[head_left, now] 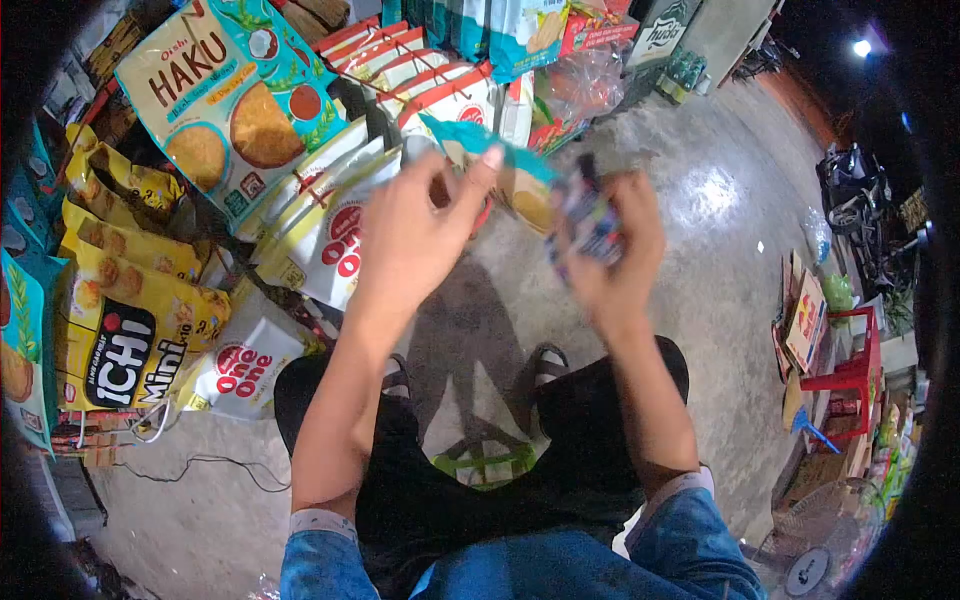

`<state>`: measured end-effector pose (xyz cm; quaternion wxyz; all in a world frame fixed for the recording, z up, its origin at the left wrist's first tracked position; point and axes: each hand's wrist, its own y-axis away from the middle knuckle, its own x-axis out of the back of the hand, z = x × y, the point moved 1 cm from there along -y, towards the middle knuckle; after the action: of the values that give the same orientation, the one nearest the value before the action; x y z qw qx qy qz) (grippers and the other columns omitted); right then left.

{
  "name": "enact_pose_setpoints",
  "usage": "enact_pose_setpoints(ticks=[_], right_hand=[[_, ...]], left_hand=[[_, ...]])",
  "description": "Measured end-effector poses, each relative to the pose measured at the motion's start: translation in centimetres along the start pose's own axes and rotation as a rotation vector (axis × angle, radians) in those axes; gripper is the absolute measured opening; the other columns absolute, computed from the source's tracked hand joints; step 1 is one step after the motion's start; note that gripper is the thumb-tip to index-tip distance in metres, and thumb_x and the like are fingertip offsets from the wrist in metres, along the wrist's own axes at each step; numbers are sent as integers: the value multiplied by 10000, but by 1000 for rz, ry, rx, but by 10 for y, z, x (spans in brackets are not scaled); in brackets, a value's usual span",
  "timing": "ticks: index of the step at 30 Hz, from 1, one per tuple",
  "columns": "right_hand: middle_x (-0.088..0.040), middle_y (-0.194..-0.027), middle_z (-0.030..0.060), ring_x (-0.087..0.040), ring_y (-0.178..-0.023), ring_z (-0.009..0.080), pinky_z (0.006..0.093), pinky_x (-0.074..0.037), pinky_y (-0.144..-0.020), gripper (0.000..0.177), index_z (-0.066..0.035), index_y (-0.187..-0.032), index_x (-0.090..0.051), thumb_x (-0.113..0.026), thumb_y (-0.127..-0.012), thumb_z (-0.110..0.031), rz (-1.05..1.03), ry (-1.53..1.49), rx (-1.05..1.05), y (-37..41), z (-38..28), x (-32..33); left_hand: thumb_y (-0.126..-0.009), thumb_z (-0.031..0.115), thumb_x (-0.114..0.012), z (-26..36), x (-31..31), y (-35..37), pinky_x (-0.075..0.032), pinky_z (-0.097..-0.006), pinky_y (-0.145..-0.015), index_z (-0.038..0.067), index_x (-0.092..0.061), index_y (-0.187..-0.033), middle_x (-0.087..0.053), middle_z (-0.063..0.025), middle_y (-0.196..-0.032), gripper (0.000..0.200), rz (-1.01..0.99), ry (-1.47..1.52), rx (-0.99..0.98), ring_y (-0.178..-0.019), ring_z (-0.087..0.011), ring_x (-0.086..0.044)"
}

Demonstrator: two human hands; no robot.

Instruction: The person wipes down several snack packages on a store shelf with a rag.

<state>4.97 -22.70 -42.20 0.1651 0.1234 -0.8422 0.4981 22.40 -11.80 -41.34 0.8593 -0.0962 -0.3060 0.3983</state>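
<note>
My left hand [425,225] is closed, its thumb over a teal and beige snack bag [525,185] that slants between my two hands. My right hand [625,245] grips a dark, multicoloured bundle [590,220] that looks like crumpled cloth, smeared by motion; a black end sticks up from it. The bundle is right beside the lower end of the teal bag. Behind and left of my left hand stand white and red One One cracker bags [345,235]. A large teal Haku bag [240,110] leans above them.
Yellow Ichi bags [130,330] stand at the left, above a thin cable [205,460] on the concrete floor [720,290]. A green stool [485,462] shows between my legs. To the right are a red plastic stool [845,380], a fan [815,560] and a parked motorbike [860,215].
</note>
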Motion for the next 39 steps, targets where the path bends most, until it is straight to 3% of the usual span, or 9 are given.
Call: enact_pose_setpoints(ticks=[3, 7, 13, 16, 19, 24, 32, 36, 39], right_hand=[[-591, -877, 67, -570, -763, 287, 415, -452, -679, 322, -87, -902, -635, -765, -645, -231, -52, 100, 334, 15, -36, -12], [-625, -947, 50, -579, -787, 246, 405, -467, -674, 299, -102, -955, -659, -700, -677, -204, -167, 51, 408, 34, -43, -29], [-617, -1051, 110, -616, -905, 286, 368, -516, -790, 473, -30, -1111, -597, -768, -795, -337, -198, -248, 133, 21, -28, -14], [-595, -1046, 81, -587, -966, 143, 311, -476, -844, 498, -5, -1083, -552, -753, -836, -388, -236, -1151, -501, 7, -53, 11], [-566, -973, 90, -572, -890, 226, 331, -464, -816, 764, -25, -1000, -568, -778, -663, -678, -426, -1146, -281, 4, -71, 36], [-554, -979, 109, -565, -913, 273, 356, -460, -823, 647, -32, -1000, -586, -790, -675, -554, -878, -1232, 177, 9, -90, 61], [-567, -995, 137, -568, -935, 323, 391, -465, -846, 546, -33, -1027, -610, -832, -648, -358, 2, -628, -292, 7, -54, 21], [-568, -1075, 148, -591, -989, 302, 414, -511, -749, 433, -121, -1118, -643, -763, -712, -208, -150, -97, 505, 7, -32, 1], [-597, -970, 129, -624, -872, 314, 395, -517, -728, 361, -137, -1115, -670, -718, -758, -155, 123, -37, 165, 11, 3, -8]], left_hand=[[-981, 490, -586, -8, -4, -3, -445, -328, -698, 4, -612, -832, -619, -79, -804, 510, -272, 296, 223, -714, -139, -535], [-912, 366, -639, 0, 6, 1, -350, -309, -1105, -50, -606, -1339, -574, -176, -1385, 596, -182, 489, 322, -1288, -235, -515], [-978, 343, -554, -16, 12, -4, -340, -340, -1133, -60, -637, -1246, -568, -216, -1417, 491, -221, 616, 508, -1341, -262, -508], [-967, 392, -567, -28, 12, 3, -308, -354, -1152, -27, -644, -1244, -511, -197, -1471, 508, -154, 569, 229, -1378, -276, -453], [-960, 374, -586, -19, 15, -1, -316, -351, -1141, -26, -638, -1258, -533, -188, -1436, 502, -245, 620, 431, -1334, -260, -478], [-943, 325, -592, -3, 12, 2, -445, -278, -952, -47, -624, -1267, -655, -107, -1131, 494, -335, 770, 404, -1025, -163, -607], [-927, 283, -565, -1, 0, 4, -415, -262, -969, -13, -677, -1097, -659, -88, -1142, 359, -265, 643, 23, -1045, -164, -596], [-932, 265, -562, -4, -9, 10, -439, -253, -859, -5, -640, -965, -622, -66, -984, 283, -506, 843, 260, -944, -143, -577], [-944, 259, -551, -9, -10, 10, -428, -250, -762, 34, -573, -899, -551, -31, -856, 230, -575, 910, 276, -849, -115, -553]])
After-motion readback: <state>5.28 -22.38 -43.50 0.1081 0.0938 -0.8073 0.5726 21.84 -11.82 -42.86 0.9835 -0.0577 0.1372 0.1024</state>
